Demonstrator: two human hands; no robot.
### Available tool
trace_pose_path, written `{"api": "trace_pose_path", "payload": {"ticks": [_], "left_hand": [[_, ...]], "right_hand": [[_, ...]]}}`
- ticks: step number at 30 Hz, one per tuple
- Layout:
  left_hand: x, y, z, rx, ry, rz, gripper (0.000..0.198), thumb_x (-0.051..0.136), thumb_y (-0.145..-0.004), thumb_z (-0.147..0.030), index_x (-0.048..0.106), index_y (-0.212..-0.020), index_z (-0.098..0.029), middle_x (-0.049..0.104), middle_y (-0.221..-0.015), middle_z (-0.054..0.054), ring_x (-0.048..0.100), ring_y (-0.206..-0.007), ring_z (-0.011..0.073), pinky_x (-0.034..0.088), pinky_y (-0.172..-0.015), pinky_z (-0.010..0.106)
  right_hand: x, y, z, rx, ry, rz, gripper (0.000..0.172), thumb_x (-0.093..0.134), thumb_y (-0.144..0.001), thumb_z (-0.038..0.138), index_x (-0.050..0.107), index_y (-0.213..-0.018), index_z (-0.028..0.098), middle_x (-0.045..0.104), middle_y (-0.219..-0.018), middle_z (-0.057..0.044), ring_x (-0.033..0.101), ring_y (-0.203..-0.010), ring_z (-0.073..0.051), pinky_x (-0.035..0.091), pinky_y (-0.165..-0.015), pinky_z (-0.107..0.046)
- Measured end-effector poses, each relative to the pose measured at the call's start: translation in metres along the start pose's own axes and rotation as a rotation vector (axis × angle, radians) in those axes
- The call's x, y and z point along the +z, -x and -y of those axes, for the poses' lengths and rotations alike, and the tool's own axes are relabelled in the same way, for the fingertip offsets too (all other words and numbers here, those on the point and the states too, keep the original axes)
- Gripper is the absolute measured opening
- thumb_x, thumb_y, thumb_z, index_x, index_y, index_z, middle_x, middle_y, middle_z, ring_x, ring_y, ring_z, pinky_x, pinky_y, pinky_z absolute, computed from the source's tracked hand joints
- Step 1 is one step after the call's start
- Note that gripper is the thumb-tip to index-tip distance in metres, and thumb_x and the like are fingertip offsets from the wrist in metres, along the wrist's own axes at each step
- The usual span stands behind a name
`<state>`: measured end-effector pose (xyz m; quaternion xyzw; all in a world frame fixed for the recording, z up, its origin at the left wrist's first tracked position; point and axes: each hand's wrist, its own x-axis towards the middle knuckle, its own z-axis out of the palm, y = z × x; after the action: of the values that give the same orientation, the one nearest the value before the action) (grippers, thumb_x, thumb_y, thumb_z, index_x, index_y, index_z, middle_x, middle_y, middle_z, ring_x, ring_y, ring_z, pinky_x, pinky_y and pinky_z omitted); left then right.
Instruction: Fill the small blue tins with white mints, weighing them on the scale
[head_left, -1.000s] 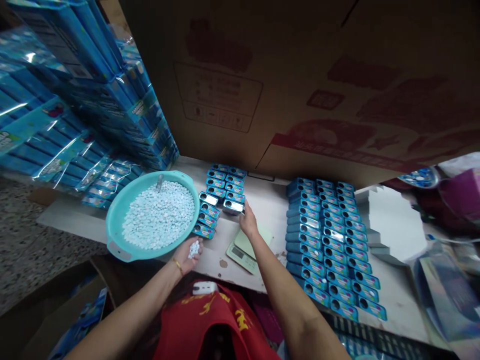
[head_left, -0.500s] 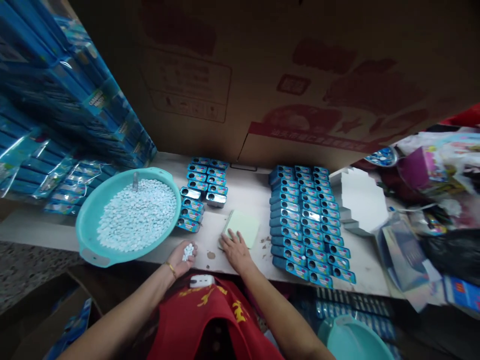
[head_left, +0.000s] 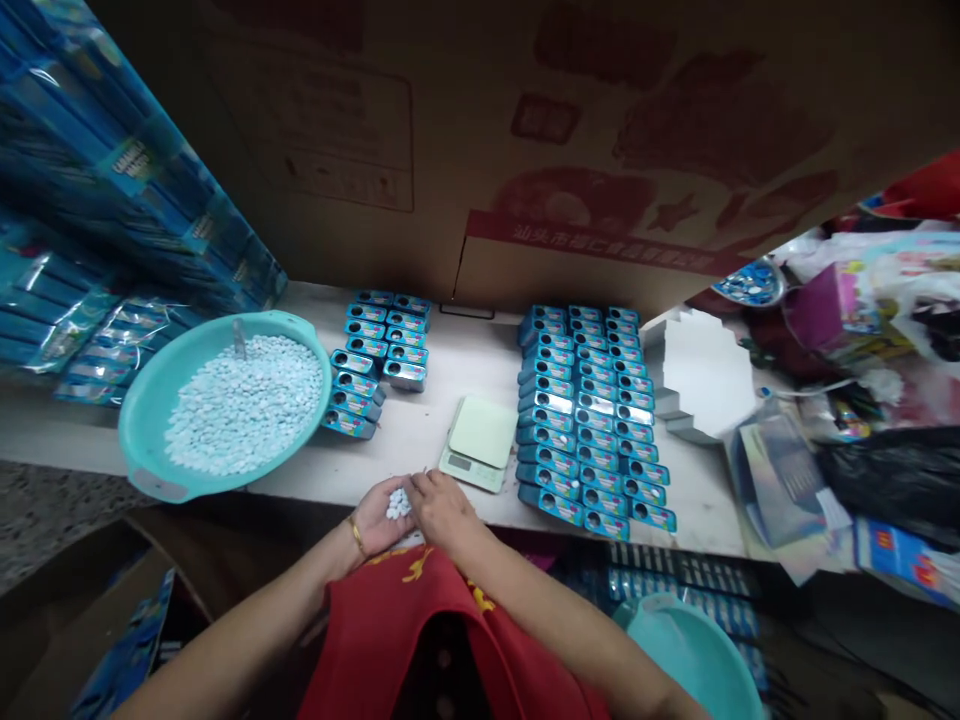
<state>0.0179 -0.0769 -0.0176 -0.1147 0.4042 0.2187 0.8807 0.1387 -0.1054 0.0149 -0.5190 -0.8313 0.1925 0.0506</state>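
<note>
My left hand (head_left: 380, 517) is cupped, palm up, at the table's front edge, cradling a small heap of pale blue candies (head_left: 398, 503). Over that palm, my right hand (head_left: 441, 508) has its fingers bent together at the heap; what they pinch, if anything, is hidden. Just beyond the right hand lies a pale green kitchen scale (head_left: 482, 432) with a bare platform and a small display. A turquoise basin (head_left: 139, 470) full of loose candies (head_left: 244, 405) stands to the left. Small blue tins with round dark openings stand in a left group (head_left: 352, 400) and in rows on the right (head_left: 589, 430).
A large cardboard box (head_left: 450, 120) walls off the table's back. Blue packages (head_left: 127, 160) are stacked at the left. White stepped pieces (head_left: 709, 375) and plastic-wrapped clutter (head_left: 795, 490) lie at the right. Another turquoise basin (head_left: 694, 655) sits below the table edge.
My right hand has left the scale's platform and come to the candies in my left palm. The left hand has moved slightly right. The whole view has shifted a little.
</note>
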Motion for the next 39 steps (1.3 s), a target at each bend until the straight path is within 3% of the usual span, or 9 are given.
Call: {"api": "trace_pose_path", "payload": {"ticks": [9, 12, 15, 17, 21, 25, 30, 34, 39], "left_hand": [[-0.004, 0.019, -0.007, -0.063, -0.002, -0.058, 0.009, 0.045, -0.075, -0.013, 0.053, -0.072, -0.009, 0.059, -0.058, 0.004, 0.059, -0.053, 0.0135, 0.049, -0.051, 0.026], [-0.011, 0.029, -0.022, -0.052, -0.025, -0.090, 0.010, 0.045, -0.076, -0.014, 0.054, -0.075, -0.009, 0.062, -0.067, 0.008, 0.061, -0.061, 0.0162, 0.051, -0.053, 0.027], [-0.023, 0.037, -0.040, -0.042, -0.056, -0.137, 0.008, 0.048, -0.075, -0.015, 0.055, -0.073, -0.010, 0.062, -0.068, 0.010, 0.061, -0.059, 0.0163, 0.050, -0.049, 0.025], [-0.029, 0.040, -0.050, -0.033, -0.077, -0.171, 0.007, 0.049, -0.074, -0.014, 0.054, -0.071, -0.011, 0.062, -0.065, 0.009, 0.060, -0.056, 0.0158, 0.050, -0.046, 0.024], [-0.033, 0.045, -0.063, -0.059, -0.113, -0.168, 0.007, 0.048, -0.074, -0.014, 0.054, -0.070, -0.011, 0.060, -0.062, 0.008, 0.059, -0.052, 0.0150, 0.049, -0.043, 0.023], [-0.034, 0.053, -0.068, -0.057, -0.112, -0.162, 0.008, 0.048, -0.074, -0.013, 0.054, -0.070, -0.010, 0.060, -0.063, 0.008, 0.059, -0.054, 0.0146, 0.050, -0.045, 0.024], [-0.032, 0.056, -0.069, 0.011, -0.098, -0.154, 0.007, 0.048, -0.074, -0.012, 0.055, -0.071, -0.010, 0.061, -0.066, 0.009, 0.059, -0.055, 0.0140, 0.051, -0.048, 0.024], [-0.025, 0.053, -0.064, 0.029, -0.062, -0.087, 0.007, 0.050, -0.073, -0.013, 0.055, -0.071, -0.010, 0.060, -0.067, 0.008, 0.057, -0.053, 0.0128, 0.049, -0.045, 0.022], [-0.018, 0.051, -0.047, 0.075, 0.056, -0.096, 0.007, 0.050, -0.073, -0.013, 0.056, -0.073, -0.010, 0.061, -0.069, 0.008, 0.060, -0.063, 0.0157, 0.051, -0.054, 0.026]], "right_hand": [[0.000, 0.005, 0.004, -0.162, -0.154, -0.128, 0.019, 0.043, -0.082, 0.022, 0.053, -0.098, 0.018, 0.056, -0.092, -0.005, 0.048, -0.084, -0.016, 0.039, -0.072, -0.028], [-0.004, 0.039, -0.014, 0.082, -0.252, -0.362, 0.023, 0.041, -0.083, 0.025, 0.053, -0.101, 0.019, 0.056, -0.095, -0.006, 0.048, -0.088, -0.014, 0.038, -0.077, -0.027], [-0.002, 0.093, -0.047, 0.561, -0.070, -0.545, 0.023, 0.039, -0.082, 0.024, 0.055, -0.098, 0.018, 0.053, -0.096, -0.008, 0.045, -0.092, -0.018, 0.036, -0.080, -0.033], [0.004, 0.125, -0.068, 0.776, 0.111, -0.516, 0.024, 0.041, -0.081, 0.027, 0.055, -0.098, 0.019, 0.052, -0.097, -0.010, 0.044, -0.091, -0.021, 0.036, -0.079, -0.036], [0.014, 0.149, -0.089, 0.825, 0.314, -0.274, 0.017, 0.046, -0.076, 0.021, 0.060, -0.087, 0.022, 0.050, -0.104, -0.009, 0.042, -0.090, -0.023, 0.034, -0.074, -0.037], [0.004, 0.135, -0.072, 0.758, 0.389, -0.277, 0.015, 0.046, -0.076, 0.018, 0.060, -0.079, 0.022, 0.046, -0.111, -0.008, 0.036, -0.102, -0.025, 0.030, -0.082, -0.039], [-0.026, 0.077, -0.044, 0.556, 0.357, -0.258, 0.020, 0.041, -0.079, 0.015, 0.057, -0.089, 0.022, 0.042, -0.117, -0.007, 0.036, -0.103, -0.023, 0.028, -0.087, -0.037], [-0.033, 0.025, -0.057, 0.411, 0.307, -0.215, 0.021, 0.042, -0.079, 0.014, 0.056, -0.092, 0.023, 0.046, -0.113, -0.007, 0.039, -0.096, -0.023, 0.029, -0.084, -0.038], [-0.028, 0.009, -0.067, 0.355, 0.226, -0.278, 0.023, 0.042, -0.081, 0.017, 0.053, -0.100, 0.021, 0.046, -0.114, -0.009, 0.036, -0.102, -0.024, 0.027, -0.086, -0.041]]}}
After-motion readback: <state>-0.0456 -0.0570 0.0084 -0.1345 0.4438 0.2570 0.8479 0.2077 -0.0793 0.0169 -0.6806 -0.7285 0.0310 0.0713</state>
